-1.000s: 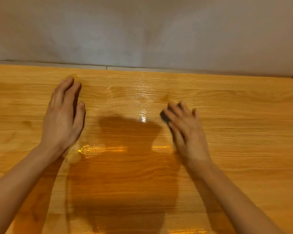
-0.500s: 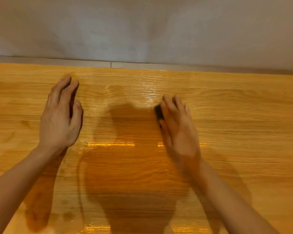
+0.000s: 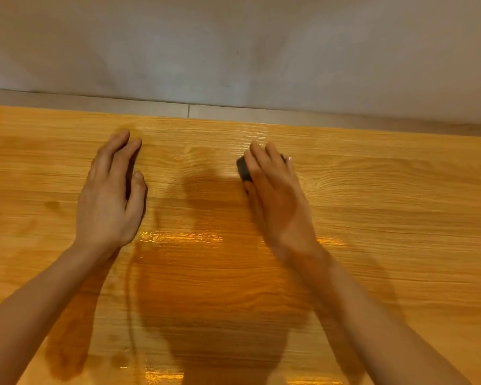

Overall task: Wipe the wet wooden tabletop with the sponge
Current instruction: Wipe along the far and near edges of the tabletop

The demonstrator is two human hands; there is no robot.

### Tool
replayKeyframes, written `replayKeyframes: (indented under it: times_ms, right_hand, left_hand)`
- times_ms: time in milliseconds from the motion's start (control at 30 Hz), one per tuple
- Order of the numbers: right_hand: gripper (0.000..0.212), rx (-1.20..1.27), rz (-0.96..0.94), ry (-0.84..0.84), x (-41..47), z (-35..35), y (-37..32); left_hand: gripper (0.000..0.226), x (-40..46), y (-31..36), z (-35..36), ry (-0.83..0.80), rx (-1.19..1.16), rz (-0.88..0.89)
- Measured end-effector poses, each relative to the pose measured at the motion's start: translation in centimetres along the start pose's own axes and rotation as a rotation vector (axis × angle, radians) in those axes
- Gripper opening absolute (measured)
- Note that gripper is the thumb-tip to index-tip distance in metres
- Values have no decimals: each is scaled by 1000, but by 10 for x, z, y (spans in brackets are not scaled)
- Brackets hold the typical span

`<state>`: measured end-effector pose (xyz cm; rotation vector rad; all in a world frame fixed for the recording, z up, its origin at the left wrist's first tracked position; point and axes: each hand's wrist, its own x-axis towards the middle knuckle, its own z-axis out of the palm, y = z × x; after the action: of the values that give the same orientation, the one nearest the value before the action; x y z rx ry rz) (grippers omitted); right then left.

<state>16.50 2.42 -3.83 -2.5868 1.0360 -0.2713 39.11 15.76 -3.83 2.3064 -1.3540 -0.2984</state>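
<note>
the right hand [image 3: 275, 195] lies flat over the dark sponge [image 3: 243, 169], fingers extended, pressing it to the wooden tabletop [image 3: 386, 218]. left of the sponge, the left hand [image 3: 110, 195] rests palm-down, fingers together, holding nothing. nearer than the sponge, a wet patch [image 3: 206, 273] glistens.

A grey wall [image 3: 233, 45] fills the upper part of the view, its plastered surface mottled with faint darker smudges and one small dark speck right of centre. Directly below the wall, a pale tiled floor strip [image 3: 109, 102] runs the full width of the view, narrow and level. A thin dark joint line [image 3: 188, 111] crosses this strip vertically, a little left of the wall's centre, dividing it into two tiles, and a dark seam marks where the strip meets the foot of the wall.
</note>
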Motion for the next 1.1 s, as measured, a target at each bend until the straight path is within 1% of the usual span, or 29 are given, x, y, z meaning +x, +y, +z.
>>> replayKeyframes:
  times_ms: [100,167,200,267,300,367,433,500,533,567,633,733,767,833,900,1033,1100]
  right_hand:
    - [45,69,185,87,61,1,10]
    - [46,103,220,133,59,5,1]
    - [48,109,207,141,43,7,-8]
    - [54,65,105,127,-5,14,-35]
    - [53,60,39,104,-28,16,-46]
    - [44,137,-6,20,-43,17,-53]
    - [42,132,0,-31,-9,16,-46]
    - [45,59,65,-6,41,17,-42]
    - [45,61,124,21,63,18,-41]
    - [45,89,184,42,76,17,-41]
    - [46,125,226,68,70,21,-50]
    - [52,143,165,41,3,30,-81]
    - [50,131,137,15,-18,33,-91]
    - [46,111,80,-25,-29,34,-95]
    - [45,131,57,-36,1,34,-91]
    - [47,119,155,4,78,39,-95]
    - [47,102,84,-23,85,36,-88]
  left_hand:
    - [51,-1,-1,0,-2,11,4]
    - [51,-2,-2,0,-1,16,12]
    - [51,-2,-3,0,-1,13,18]
    - [50,-2,-5,0,-4,7,41]
    - [50,-1,-6,1,-6,5,49]
    - [50,1,-7,1,-10,-3,41]
    - [51,2,-7,0,-23,-15,16]
    - [51,2,-7,-1,-28,-27,15]
    - [50,1,-7,-1,-26,-29,19]
    - [50,0,-6,0,-25,-27,19]
    - [48,1,-5,1,-28,-3,-5]
    - [48,2,-5,4,-23,43,-2]
    - [48,2,-6,5,-16,55,14]
    - [48,3,-8,6,-7,60,34]
    - [48,4,-9,6,-5,51,43]
    - [49,3,-9,7,-4,74,45]
    - [49,3,-10,7,-7,71,54]
